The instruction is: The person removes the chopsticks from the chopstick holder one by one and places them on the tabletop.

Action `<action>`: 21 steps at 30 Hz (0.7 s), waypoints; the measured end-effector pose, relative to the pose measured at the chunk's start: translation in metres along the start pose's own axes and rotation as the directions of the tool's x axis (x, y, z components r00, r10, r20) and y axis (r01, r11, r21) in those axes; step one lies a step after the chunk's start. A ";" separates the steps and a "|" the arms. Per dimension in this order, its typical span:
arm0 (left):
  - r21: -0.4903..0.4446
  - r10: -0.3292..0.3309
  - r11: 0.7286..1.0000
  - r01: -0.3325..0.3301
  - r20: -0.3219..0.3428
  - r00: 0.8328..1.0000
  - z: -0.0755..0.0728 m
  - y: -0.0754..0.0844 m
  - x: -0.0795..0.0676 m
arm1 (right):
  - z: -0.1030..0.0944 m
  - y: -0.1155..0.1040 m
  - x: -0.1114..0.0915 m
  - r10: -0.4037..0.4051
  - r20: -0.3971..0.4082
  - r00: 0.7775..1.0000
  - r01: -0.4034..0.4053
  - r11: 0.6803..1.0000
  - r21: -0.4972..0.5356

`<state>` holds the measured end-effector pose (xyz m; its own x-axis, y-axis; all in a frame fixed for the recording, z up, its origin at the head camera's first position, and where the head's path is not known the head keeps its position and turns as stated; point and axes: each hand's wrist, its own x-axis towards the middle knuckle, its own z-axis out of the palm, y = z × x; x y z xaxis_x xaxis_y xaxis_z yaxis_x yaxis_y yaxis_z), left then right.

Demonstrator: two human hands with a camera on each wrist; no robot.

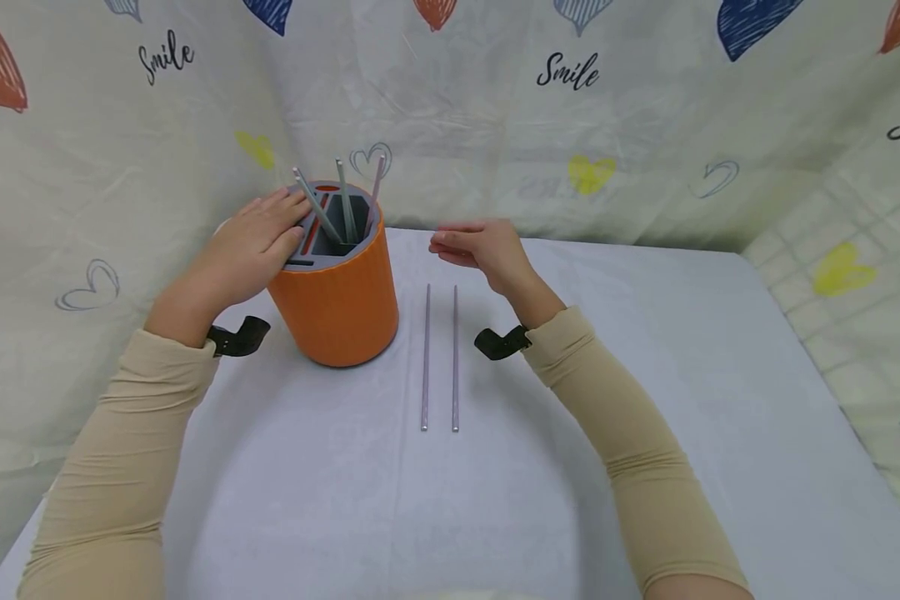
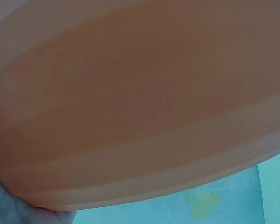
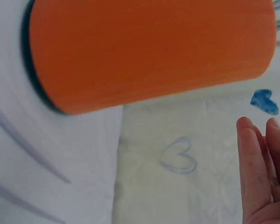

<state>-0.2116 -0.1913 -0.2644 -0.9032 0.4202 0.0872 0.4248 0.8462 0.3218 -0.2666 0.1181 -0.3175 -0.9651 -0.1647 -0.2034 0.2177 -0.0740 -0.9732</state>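
An orange cylindrical holder (image 1: 337,312) with a grey divided top stands upright at the back left of the table. My left hand (image 1: 247,242) rests on its left rim, fingers laid over the top edge. Two greyish sticks (image 1: 315,200) and a pinkish stick (image 1: 375,192) lean in one compartment. To the right of the holder, my right hand (image 1: 483,250) hovers with nothing in it, its fingers (image 3: 254,168) fairly straight in the right wrist view. Below it on the table lie two thin, shiny purplish sticks, a left one (image 1: 426,358) and a right one (image 1: 455,358), roughly parallel and apart.
A white cloth covers the table (image 1: 345,500). Behind it hangs a pale patterned curtain (image 1: 435,108) with hearts and lettering, close to the holder. Each wrist wears a black strap mount, on the left (image 1: 240,337) and on the right (image 1: 501,342).
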 end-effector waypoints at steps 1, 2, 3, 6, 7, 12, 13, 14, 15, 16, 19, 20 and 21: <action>0.001 0.001 1.000 -0.001 0.000 1.000 0.000 -0.001 0.000 | 0.005 -0.006 -0.004 -0.026 0.009 1.000 0.026 0.999 0.021; 0.001 0.001 1.000 -0.001 0.000 1.000 0.000 -0.001 0.000 | 0.010 -0.012 -0.008 -0.054 0.019 0.998 0.054 0.998 0.040; 0.003 0.001 1.000 -0.001 0.001 1.000 0.000 -0.001 -0.001 | 0.015 -0.017 -0.011 -0.077 0.029 0.997 0.076 0.996 0.046; 0.003 0.004 1.000 -0.004 0.000 1.000 0.000 -0.002 -0.001 | 0.027 -0.030 -0.017 -0.131 0.060 0.990 0.130 0.991 0.030; 0.003 0.005 1.000 -0.005 -0.001 1.000 0.000 -0.002 -0.001 | 0.030 -0.034 -0.017 -0.146 0.069 0.987 0.145 0.989 0.014; 0.002 0.012 1.000 -0.012 -0.003 1.000 0.002 -0.003 0.000 | 0.044 -0.045 -0.019 -0.189 0.114 0.975 0.192 0.981 -0.014; 0.002 0.012 1.000 -0.012 -0.003 1.000 0.002 -0.003 0.001 | 0.046 -0.047 -0.019 -0.202 0.120 0.972 0.204 0.979 -0.008; 0.003 0.012 1.000 -0.012 -0.004 1.000 0.002 -0.003 0.000 | 0.048 -0.048 -0.019 -0.213 0.127 0.969 0.214 0.977 0.010; 0.003 0.012 1.000 -0.012 -0.004 1.000 0.002 -0.003 0.000 | 0.050 -0.048 -0.019 -0.228 0.133 0.965 0.226 0.974 0.027; 0.004 0.012 1.000 -0.012 -0.005 1.000 0.002 -0.003 0.000 | 0.052 -0.049 -0.019 -0.243 0.137 0.960 0.240 0.970 0.038; 0.006 0.011 1.000 -0.011 -0.007 1.000 0.002 -0.002 0.000 | 0.057 -0.048 -0.018 -0.286 0.145 0.947 0.282 0.958 0.049; 0.007 0.011 1.000 -0.011 -0.007 1.000 0.002 -0.002 0.000 | 0.059 -0.048 -0.018 -0.295 0.146 0.944 0.290 0.956 0.051; 0.008 0.011 1.000 -0.011 -0.008 1.000 0.001 -0.002 0.000 | 0.060 -0.048 -0.017 -0.306 0.149 0.940 0.302 0.952 0.050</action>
<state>-0.2129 -0.1925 -0.2664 -0.8988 0.4272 0.0982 0.4354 0.8441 0.3131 -0.2518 0.0655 -0.2611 -0.9526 -0.2788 0.1221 -0.0764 -0.1693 -0.9826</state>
